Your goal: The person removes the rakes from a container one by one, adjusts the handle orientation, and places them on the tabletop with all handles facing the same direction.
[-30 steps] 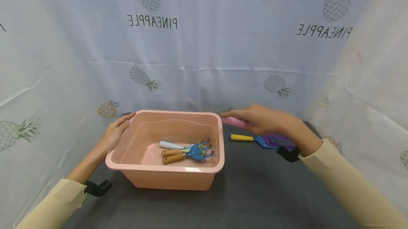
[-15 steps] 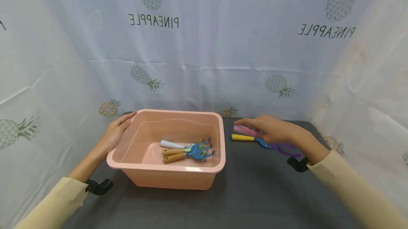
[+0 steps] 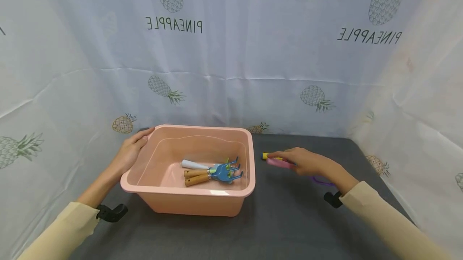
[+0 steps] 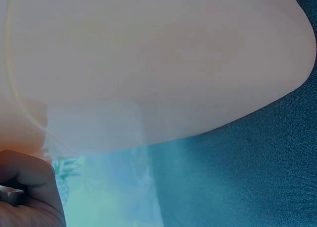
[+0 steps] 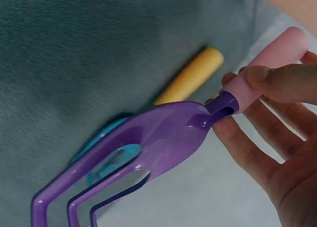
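A pink plastic tub (image 3: 202, 191) stands left of centre on the dark grey mat. My left hand (image 3: 134, 144) grips its far left corner, thumb on the rim. In the left wrist view the tub wall (image 4: 158, 63) fills the frame, with a curled finger (image 4: 29, 182) at the lower left. My right hand (image 3: 285, 160) pinches the pink handle (image 5: 285, 46) of a purple garden fork (image 5: 163, 138), low over the mat right of the tub. Under it lies a blue tool with a yellow handle (image 5: 190, 78), its tip (image 3: 265, 155) showing past my fingers.
Inside the tub lie several small garden tools (image 3: 211, 171), with white and wooden handles and blue rake heads. Pineapple-print white cloth (image 3: 231, 71) hangs behind and on both sides of the mat (image 3: 289, 220).
My right hand has come down from the tub's rim height to the mat with the pink-handled fork, and a little toward me. The left hand and tub have stayed put.
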{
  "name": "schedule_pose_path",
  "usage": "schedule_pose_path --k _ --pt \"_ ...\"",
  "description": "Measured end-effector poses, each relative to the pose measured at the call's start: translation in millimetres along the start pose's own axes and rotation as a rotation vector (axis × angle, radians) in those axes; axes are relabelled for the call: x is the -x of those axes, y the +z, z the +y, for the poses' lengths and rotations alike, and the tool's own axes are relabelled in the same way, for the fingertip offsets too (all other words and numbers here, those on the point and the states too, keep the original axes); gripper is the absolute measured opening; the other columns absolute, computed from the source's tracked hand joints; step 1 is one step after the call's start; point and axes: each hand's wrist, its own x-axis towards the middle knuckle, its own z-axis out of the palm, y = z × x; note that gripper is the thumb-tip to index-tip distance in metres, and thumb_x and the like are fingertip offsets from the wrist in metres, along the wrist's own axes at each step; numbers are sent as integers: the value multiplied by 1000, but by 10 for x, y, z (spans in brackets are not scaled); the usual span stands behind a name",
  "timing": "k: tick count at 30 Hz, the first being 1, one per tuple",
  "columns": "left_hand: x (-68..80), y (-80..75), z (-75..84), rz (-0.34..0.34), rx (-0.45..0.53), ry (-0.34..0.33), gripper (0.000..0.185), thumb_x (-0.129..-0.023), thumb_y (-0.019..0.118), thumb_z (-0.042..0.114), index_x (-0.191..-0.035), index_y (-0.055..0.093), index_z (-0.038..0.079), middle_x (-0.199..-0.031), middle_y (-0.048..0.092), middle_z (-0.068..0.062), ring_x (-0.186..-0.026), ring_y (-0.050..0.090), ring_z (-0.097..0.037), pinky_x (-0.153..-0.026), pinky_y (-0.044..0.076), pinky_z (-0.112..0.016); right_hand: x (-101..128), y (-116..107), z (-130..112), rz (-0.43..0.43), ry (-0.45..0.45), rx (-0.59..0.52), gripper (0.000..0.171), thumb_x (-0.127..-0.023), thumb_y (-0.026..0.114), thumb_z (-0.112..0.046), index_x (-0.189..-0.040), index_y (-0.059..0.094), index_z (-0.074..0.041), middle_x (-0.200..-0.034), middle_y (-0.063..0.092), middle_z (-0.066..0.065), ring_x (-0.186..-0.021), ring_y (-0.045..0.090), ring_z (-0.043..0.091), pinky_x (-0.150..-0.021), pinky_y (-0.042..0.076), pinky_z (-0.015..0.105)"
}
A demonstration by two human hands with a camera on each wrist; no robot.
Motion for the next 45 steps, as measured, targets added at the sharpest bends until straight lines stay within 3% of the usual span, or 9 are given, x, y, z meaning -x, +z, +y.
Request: schedule_pose_path --k 4,8,12,24,29,36,45 --pt "12 -3 1 1 -10 4 55 -115 24 36 -166 26 16 -166 30 -27 -143 44 -47 -82 46 -9 -42 137 54 -12 13 -5 77 -83 59 21 -147 56 -21 -120 71 8 -84 57 14 -73 46 34" --pt "27 2 0 2 -15 0 55 -115 24 37 -166 26 16 -165 31 -27 -142 46 -47 -81 48 -10 -70 275 98 -25 40 -20 73 -81 58 22 -139 60 -22 -108 70 2 -80 53 13 -70 44 32" --pt "28 10 -5 4 -20 -2 55 -115 25 37 -166 27 17 -165 31 -27 -141 47 -47 -81 48 -10 -77 382 119 -35 59 -19 69 -82 59 20 -134 63 -25 -107 69 -1 -78 52 12 -68 43 30" --pt "12 55 6 1 -1 11 55 -115 28 38 -165 30 17 -166 31 -25 -143 45 -46 -83 47 -9 -30 560 177 -46 11 -10 64 -85 60 18 -131 64 -26 -99 71 -1 -73 49 9 -64 41 26" --pt "12 34 24 13 -8 19 54 -115 28 37 -165 30 16 -166 30 -25 -143 44 -46 -82 46 -7 -67 577 206 -22 -23 52 65 -82 62 19 -131 65 -24 -107 72 -1 -80 58 12 -70 48 30" --pt "1 18 31 6 0 6 54 -115 27 37 -165 27 18 -167 29 -25 -145 43 -46 -82 46 -8 -106 585 196 -30 2 98 65 -82 66 17 -132 65 -24 -116 72 0 -103 68 24 -88 57 46" --pt "-6 6 -5 6 -13 3 54 -115 25 37 -166 27 18 -166 30 -26 -144 44 -47 -82 46 -9 -146 636 165 -31 19 116 61 -86 66 14 -132 66 -26 -118 73 -1 -106 69 27 -91 57 50"
